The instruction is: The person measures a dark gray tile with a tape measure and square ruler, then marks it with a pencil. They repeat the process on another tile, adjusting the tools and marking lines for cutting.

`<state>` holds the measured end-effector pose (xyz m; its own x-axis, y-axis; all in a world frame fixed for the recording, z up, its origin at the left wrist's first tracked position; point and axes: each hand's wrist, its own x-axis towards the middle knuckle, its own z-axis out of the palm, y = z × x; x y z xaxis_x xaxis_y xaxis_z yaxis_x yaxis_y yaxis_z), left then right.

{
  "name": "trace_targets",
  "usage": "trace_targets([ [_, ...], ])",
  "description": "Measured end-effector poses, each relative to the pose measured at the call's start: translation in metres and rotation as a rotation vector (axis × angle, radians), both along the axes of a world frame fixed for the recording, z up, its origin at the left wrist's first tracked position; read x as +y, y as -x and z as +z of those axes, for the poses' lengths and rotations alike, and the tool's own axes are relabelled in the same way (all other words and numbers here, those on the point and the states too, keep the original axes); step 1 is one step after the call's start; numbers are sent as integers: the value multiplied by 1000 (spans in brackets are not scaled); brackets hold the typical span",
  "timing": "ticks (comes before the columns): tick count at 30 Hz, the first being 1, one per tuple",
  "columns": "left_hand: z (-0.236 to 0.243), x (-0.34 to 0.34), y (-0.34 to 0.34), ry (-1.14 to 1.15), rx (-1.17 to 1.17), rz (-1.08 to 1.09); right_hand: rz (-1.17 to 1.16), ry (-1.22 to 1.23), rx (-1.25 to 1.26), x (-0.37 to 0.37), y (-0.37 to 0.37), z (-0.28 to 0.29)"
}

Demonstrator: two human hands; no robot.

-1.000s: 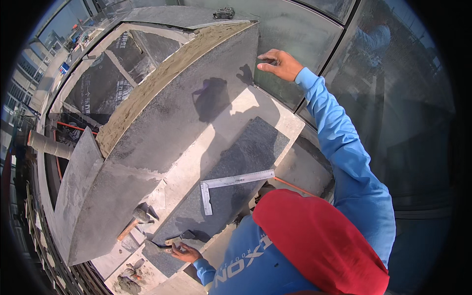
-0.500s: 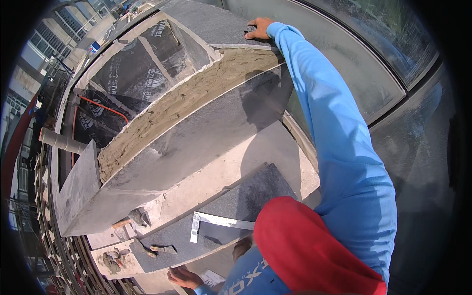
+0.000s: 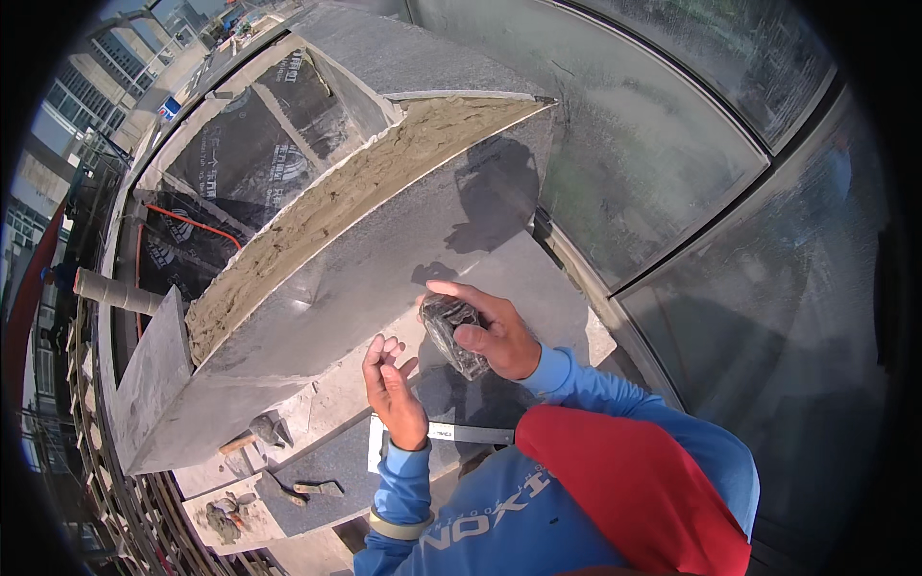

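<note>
My right hand point(image 3: 497, 336) is closed around a dark block point(image 3: 451, 336) with a shiny, clear-looking wrapping; its exact kind is unclear. Just left of it, my left hand point(image 3: 395, 396) is raised with loosely curled fingers apart and nothing in them. Both hands are over a loose grey stone slab point(image 3: 336, 451). On that slab lies a metal square point(image 3: 459, 433), partly hidden by my left wrist and a red cloth point(image 3: 634, 480). Beyond the hands stands a grey stone facing point(image 3: 384, 259), with a rough bed of mortar point(image 3: 355, 192) behind its top edge.
A hammer point(image 3: 252, 438) and a small trowel point(image 3: 319, 488) lie at lower left, near a mortar heap point(image 3: 226, 519). Glass panels point(image 3: 663, 154) rise at the right. An orange cable point(image 3: 197, 223) crosses the dark membrane point(image 3: 235, 154) in the open bay. Railings run along the left.
My right hand has come back from the far slab with the dark block. My left hand has risen from the near slab's edge to beside it. The view has shifted slightly.
</note>
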<state>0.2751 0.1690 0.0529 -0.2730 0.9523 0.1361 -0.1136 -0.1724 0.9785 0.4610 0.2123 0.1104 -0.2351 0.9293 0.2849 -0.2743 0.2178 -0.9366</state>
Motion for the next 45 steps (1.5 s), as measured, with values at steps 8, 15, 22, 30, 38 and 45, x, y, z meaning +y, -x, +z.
trace_targets([
  [8, -53, -57, 31, 619, -603, -664, -114, -85, -744, -107, 31, -86],
  [15, -64, -90, 105, 576, -601, -838, -85, 189, -757, -153, 77, -68],
  [22, -60, -103, 122, 568, -555, -783, 185, 154, -499, -129, 83, -74],
  [30, -44, -103, 113, 604, 399, -981, 408, 378, -637, -130, 76, -134],
  [38, -51, -115, 207, 720, 1006, -744, -41, 361, -327, -69, -60, -107],
  [45, 20, -104, 332, 493, 966, -488, -734, 155, 100, 46, -259, -35],
])
